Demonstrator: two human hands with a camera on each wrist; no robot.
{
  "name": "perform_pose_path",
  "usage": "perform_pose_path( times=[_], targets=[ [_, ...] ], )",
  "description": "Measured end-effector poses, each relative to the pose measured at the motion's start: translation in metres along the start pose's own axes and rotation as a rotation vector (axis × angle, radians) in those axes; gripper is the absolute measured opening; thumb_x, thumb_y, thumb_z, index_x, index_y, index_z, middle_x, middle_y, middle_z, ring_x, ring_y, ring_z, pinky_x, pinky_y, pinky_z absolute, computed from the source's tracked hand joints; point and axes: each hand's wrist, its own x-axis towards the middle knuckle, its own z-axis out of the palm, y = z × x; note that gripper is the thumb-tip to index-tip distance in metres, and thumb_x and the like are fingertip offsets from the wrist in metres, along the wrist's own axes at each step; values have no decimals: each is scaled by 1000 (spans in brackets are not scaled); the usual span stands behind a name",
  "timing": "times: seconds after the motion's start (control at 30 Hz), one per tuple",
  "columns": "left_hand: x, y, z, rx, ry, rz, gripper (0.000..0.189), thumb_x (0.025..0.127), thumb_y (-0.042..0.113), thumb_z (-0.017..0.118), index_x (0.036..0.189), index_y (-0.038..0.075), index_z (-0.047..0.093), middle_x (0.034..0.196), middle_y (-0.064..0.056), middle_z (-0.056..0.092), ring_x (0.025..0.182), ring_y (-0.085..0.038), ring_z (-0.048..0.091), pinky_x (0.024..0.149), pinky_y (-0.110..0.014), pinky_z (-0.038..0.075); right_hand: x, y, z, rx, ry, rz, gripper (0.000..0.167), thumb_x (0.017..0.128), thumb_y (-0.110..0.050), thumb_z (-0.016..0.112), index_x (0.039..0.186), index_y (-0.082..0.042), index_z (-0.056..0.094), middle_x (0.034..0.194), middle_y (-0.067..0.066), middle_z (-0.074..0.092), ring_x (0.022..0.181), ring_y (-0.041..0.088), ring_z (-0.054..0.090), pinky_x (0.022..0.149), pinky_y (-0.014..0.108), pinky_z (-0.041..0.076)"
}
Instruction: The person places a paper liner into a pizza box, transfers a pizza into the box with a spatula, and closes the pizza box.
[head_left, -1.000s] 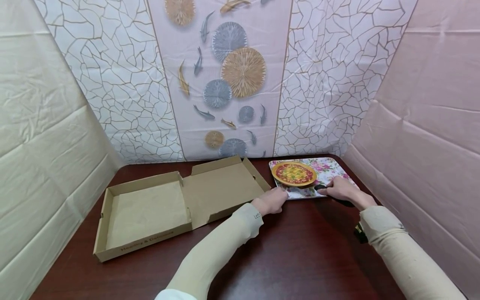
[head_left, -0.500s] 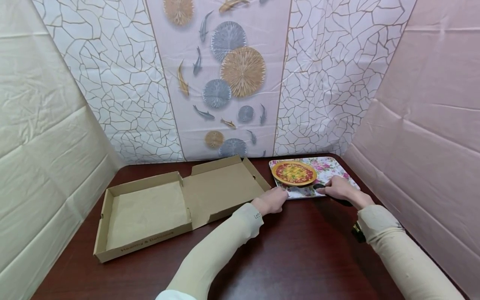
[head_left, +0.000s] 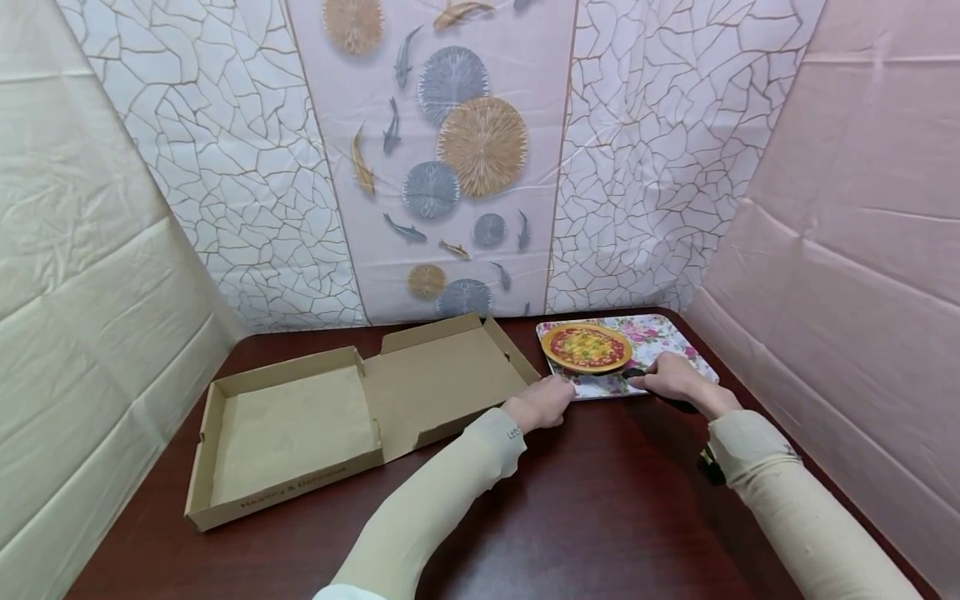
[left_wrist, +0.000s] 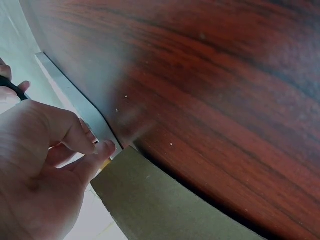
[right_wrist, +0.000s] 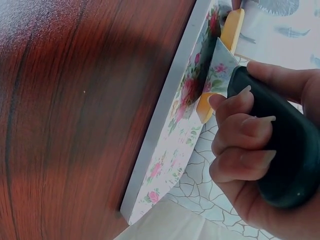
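Observation:
A round pizza [head_left: 588, 347] with a thick orange-brown rim lies towards the left of a floral tray [head_left: 675, 340]. My right hand [head_left: 673, 379] grips the thick black handle of a pizza server [right_wrist: 295, 150]. Its shiny blade [right_wrist: 222, 70] reaches under the near edge of the pizza, close over the tray, and mirrors the flowers. At the tray's near left corner my left hand [head_left: 545, 402] pinches the edge between thumb and fingers. Close to that thumb, in the left wrist view, is a cardboard flap [left_wrist: 155, 200]. Most of the blade is hidden in the head view.
An open cardboard pizza box lies to the left, its base [head_left: 292, 429] at the far left and its lid [head_left: 442, 367] reaching the tray's corner. Below is a dark red wooden table [head_left: 592, 508]. Patterned cloth [head_left: 637, 167] hangs behind, with plain cloth at both sides.
My right hand has shifted slightly left with the server, further in towards the pizza. The left hand and the box have kept their places.

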Motion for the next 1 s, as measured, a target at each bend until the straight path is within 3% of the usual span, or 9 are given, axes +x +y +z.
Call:
perform_pose_path(
  times=[0.2,1.0],
  targets=[
    [1,0,2,10,-10,4,14,88,13,67,102,12,67,105,-2,67,98,-14,63,82,-23,52,0,0,1,39,-24,34,48,88,-32,63,47,-17,41,42,-10,33,42,6,29,49,24,30],
    [1,-1,2,-3,7,-7,12,88,12,66,101,12,67,104,-3,66,96,-14,63,79,-23,52,3,-4,8,55,11,30,50,89,-29,63,45,-17,41,40,-9,37,40,8,34,49,24,32]
  ],
)
